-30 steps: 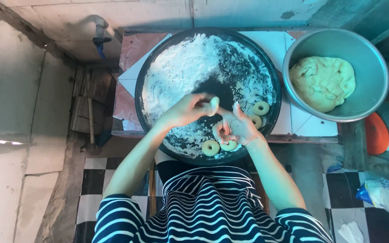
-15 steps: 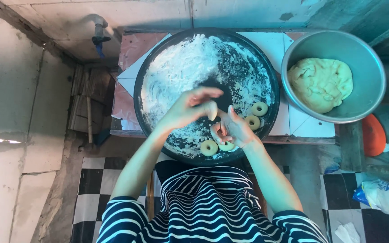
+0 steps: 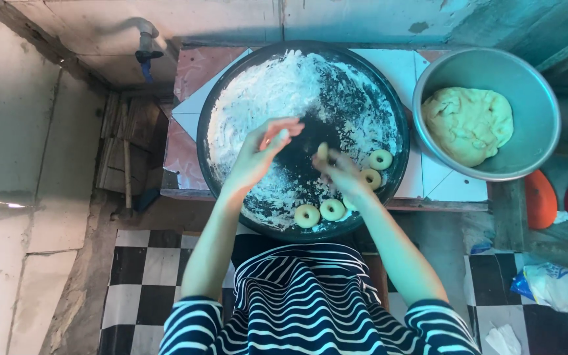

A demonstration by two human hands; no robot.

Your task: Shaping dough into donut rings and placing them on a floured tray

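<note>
Step in hand: a small piece of dough [image 3: 323,152] is being shaped over the round black tray [image 3: 389,112]; by the finished pieces nearby, ring-forming is judged to be under way.
Right hand [image 3: 341,173]: held above the tray's near right part, fingers curled loosely round the dough piece, which is pinched at the fingertips and stands up pale above them.
Left hand [image 3: 260,155]: raised above the tray's middle, palm turned inward, fingers spread and slightly bent; nothing is seen held in it, though a pale trace at the fingertips cannot be told apart from flour.
Flour [image 3: 264,92]: heaped on the tray's far left half and scattered thinly elsewhere.
Dough rings [image 3: 307,215]: four are laid on the tray, two at the near rim side by side, two near the right rim, just beside the right hand.
Metal bowl [image 3: 534,85]: set to the right of the tray, holding a mass of yellow dough [image 3: 467,123].
Next move, as judged: the piece would need to be closed into a ring and set down beside the others, on a bare part of the tray.
Change from the earlier frames: the hands, previously together with fingertips meeting over the piece, are now drawn apart; the ring count is unchanged.
</note>
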